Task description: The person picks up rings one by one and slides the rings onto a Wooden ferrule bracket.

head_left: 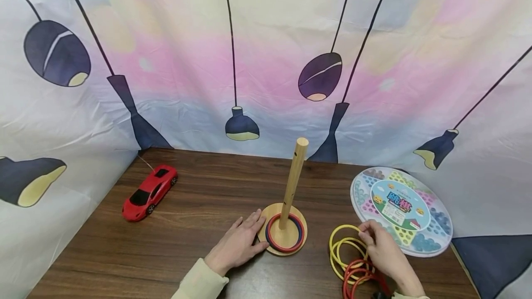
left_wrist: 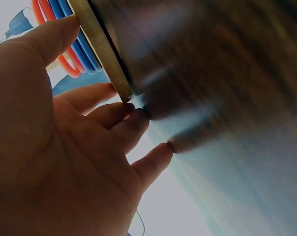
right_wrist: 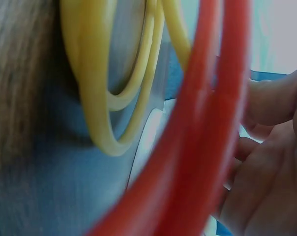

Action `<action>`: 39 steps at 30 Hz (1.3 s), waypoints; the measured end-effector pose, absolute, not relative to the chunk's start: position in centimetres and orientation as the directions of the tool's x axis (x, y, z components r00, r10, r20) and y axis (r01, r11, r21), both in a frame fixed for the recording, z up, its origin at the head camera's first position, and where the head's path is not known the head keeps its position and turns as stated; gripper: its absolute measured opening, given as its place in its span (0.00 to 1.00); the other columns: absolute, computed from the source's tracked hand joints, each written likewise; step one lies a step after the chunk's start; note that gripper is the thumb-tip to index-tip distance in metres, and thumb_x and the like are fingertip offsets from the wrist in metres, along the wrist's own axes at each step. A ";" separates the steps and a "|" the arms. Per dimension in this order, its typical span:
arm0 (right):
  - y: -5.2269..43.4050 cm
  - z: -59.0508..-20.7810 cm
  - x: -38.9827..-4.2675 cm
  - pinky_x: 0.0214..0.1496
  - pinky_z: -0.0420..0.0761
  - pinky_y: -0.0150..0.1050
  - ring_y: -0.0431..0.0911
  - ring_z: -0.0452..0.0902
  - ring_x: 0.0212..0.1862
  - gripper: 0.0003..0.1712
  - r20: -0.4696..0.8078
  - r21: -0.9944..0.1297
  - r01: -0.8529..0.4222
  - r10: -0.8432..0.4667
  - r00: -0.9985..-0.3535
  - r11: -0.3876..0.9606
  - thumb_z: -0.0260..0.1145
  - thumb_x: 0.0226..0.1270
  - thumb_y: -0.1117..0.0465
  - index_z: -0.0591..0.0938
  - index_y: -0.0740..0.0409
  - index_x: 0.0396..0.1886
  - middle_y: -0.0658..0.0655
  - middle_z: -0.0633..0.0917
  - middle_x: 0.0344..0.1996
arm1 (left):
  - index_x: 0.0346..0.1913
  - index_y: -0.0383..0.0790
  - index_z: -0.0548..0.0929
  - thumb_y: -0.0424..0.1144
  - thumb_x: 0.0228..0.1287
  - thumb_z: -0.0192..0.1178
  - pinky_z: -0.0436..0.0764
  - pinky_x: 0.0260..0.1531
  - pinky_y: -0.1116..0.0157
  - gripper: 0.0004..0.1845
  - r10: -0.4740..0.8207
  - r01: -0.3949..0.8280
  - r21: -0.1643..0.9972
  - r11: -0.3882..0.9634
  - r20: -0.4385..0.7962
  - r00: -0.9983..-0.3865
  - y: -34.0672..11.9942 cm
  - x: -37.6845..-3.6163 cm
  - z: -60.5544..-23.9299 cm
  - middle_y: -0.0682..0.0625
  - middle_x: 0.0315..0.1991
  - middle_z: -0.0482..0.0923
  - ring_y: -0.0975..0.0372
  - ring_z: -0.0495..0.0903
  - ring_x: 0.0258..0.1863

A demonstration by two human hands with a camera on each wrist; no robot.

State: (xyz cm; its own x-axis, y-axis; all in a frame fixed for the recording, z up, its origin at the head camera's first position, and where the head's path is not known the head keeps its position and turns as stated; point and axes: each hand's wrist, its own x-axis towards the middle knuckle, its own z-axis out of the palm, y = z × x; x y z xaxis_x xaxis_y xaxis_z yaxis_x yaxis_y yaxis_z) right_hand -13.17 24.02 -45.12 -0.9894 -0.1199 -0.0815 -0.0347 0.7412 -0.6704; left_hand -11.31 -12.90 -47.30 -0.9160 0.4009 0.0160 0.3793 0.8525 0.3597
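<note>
A wooden peg (head_left: 293, 183) rises from a round wooden base (head_left: 303, 239). Red and blue rings (head_left: 268, 234) lie around the peg's foot. My left hand (head_left: 238, 246) rests at the base's left edge, thumb and fingers fairly straight against the rim; in the left wrist view other fingertips (left_wrist: 161, 152) touch the tabletop. To the right, my right hand (head_left: 382, 246) pinches the top of a yellow ring (head_left: 331, 248) between thumb and fingers. More yellow rings overlap it. Red rings (head_left: 348, 285) sit just below, close to the wrist, and cross the foreground of the right wrist view.
A round game board (head_left: 436, 216) with a printed lid lies right behind my right hand. On the left side of the wooden table (head_left: 199, 188) stands a red toy car (head_left: 149, 193) with a thin antenna. A lamp-patterned cloth (head_left: 187, 59) hangs behind.
</note>
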 end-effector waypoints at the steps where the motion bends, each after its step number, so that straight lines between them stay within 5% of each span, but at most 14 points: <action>1: 24.0 -45.1 -13.2 0.28 0.70 0.35 0.44 0.68 0.27 0.04 -0.079 -0.676 -0.031 -0.114 -0.990 0.736 0.56 0.73 0.67 0.75 0.63 0.44 0.56 0.75 0.28 | 0.71 0.33 0.66 0.55 0.68 0.58 0.60 0.67 0.46 0.37 0.401 0.380 0.358 0.853 0.016 -0.916 -12.9 -11.3 -47.3 0.39 0.73 0.58 0.52 0.60 0.71; 19: 24.5 -44.0 -13.2 0.28 0.72 0.33 0.42 0.70 0.30 0.12 0.088 -0.755 -0.037 0.045 -0.995 0.655 0.56 0.75 0.60 0.75 0.66 0.47 0.57 0.77 0.31 | 0.70 0.33 0.67 0.55 0.67 0.58 0.61 0.67 0.46 0.37 0.401 0.379 0.355 0.854 0.015 -0.916 -12.9 -11.3 -47.1 0.39 0.73 0.59 0.52 0.61 0.71; 25: 24.0 -42.2 -13.1 0.33 0.79 0.31 0.39 0.76 0.31 0.17 0.125 -0.899 -0.055 0.133 -0.983 0.435 0.56 0.76 0.59 0.73 0.70 0.53 0.52 0.80 0.33 | 0.71 0.33 0.66 0.55 0.68 0.58 0.60 0.67 0.46 0.37 0.396 0.371 0.362 0.855 0.005 -0.918 -13.0 -11.3 -47.1 0.40 0.73 0.58 0.52 0.60 0.71; 30: 23.2 -40.1 -12.7 0.34 0.79 0.28 0.38 0.76 0.30 0.15 0.141 -0.984 -0.115 0.198 -0.970 0.135 0.59 0.73 0.59 0.74 0.68 0.48 0.47 0.80 0.29 | 0.71 0.34 0.66 0.55 0.67 0.58 0.60 0.67 0.46 0.37 0.395 0.371 0.360 0.856 0.006 -0.919 -13.0 -11.4 -47.3 0.40 0.73 0.58 0.52 0.60 0.71; 39: 21.5 -37.6 -12.3 0.36 0.80 0.30 0.40 0.77 0.31 0.06 0.229 -0.931 -0.265 0.164 -0.960 -0.250 0.57 0.74 0.66 0.76 0.65 0.43 0.53 0.80 0.34 | 0.71 0.34 0.66 0.56 0.68 0.57 0.60 0.67 0.46 0.38 0.394 0.367 0.364 0.856 0.001 -0.919 -12.9 -11.4 -47.3 0.40 0.73 0.57 0.52 0.60 0.71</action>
